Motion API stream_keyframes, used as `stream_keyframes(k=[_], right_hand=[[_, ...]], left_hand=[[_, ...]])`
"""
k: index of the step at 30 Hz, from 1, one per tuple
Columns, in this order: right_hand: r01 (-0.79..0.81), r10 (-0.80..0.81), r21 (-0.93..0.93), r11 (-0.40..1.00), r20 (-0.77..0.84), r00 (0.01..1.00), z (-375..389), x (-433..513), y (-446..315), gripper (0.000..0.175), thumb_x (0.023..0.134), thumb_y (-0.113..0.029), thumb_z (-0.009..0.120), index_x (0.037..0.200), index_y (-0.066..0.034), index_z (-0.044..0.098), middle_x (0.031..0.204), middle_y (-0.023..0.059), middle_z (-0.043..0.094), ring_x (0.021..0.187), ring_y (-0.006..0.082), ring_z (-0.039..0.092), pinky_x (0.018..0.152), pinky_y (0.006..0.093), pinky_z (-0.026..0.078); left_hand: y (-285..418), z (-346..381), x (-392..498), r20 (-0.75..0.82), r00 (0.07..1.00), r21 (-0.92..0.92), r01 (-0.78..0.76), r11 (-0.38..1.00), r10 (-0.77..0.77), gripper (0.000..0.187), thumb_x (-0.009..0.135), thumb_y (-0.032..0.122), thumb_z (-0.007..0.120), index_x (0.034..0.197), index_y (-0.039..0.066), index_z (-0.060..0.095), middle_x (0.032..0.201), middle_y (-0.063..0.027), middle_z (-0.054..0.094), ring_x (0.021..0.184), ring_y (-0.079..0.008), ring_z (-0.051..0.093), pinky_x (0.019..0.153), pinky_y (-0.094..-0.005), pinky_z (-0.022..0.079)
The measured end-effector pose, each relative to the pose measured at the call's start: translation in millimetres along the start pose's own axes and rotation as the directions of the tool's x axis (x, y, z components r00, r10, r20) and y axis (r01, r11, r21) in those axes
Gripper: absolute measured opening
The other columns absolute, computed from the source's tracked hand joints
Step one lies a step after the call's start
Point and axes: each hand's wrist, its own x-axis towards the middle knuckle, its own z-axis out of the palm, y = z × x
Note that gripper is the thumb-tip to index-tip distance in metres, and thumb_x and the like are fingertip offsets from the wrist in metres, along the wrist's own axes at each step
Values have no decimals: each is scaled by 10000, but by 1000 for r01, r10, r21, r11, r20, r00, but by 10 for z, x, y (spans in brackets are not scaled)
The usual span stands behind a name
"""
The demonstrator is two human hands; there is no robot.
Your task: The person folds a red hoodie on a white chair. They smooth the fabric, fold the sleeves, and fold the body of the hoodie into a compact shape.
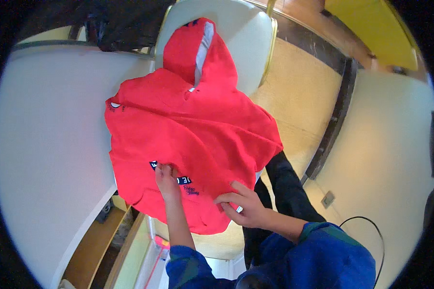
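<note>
A red hooded sweatshirt [188, 133] lies spread front up, with creases running across its chest. Its hood [182, 54] has a grey lining and rests over a pale chair [253, 39] with gold-coloured metal edges. My left hand [168, 180] is on the lower front, fingers bent down over a dark lettered strip that it partly covers. Whether those fingers pinch the cloth is hard to see. At the lower right edge of the garment, my right hand [244, 206] has its fingers apart and the fingertips at the cloth. Small dark script shows between the two hands.
To the left stretches a large pale surface [54, 119], with a wooden shelf [97, 242] below it. A dark beam [332, 123] edges the tan floor on the right. Beyond are a pale wall [387, 144], a wall plate [327, 199], a black cord [378, 231] and a yellow panel [376, 29].
</note>
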Motion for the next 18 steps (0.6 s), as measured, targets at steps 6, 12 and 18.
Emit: stream_keyframes(k=[6,12,18], right_hand=[[-24,25,-9,1000,101,995,144,-207,41,577,811,-65,605,1371,-144,490,929,175,470,823,355,523,688,426,458],[-269,191,-332,904,-250,949,-538,-302,560,547,711,62,578,1245,-60,561,1204,172,602,1084,360,586,935,446,481],[-187,134,-580,793,-133,982,-1391,-259,1169,349,797,7,608,1140,-53,589,1162,162,557,1057,359,547,908,426,479]], left_hand=[[-4,-12,-75,253,959,-335,212,918,-129,138,926,149,535,1046,101,582,979,-26,612,945,-173,580,876,-362,461],[-845,491,-1497,193,854,-113,509,853,-484,330,953,213,545,1246,62,533,1243,-92,564,1184,-213,526,922,-352,468],[-1473,823,-1606,170,975,590,15,807,-142,246,926,223,647,1064,25,595,907,-30,617,784,-123,562,675,-280,449]])
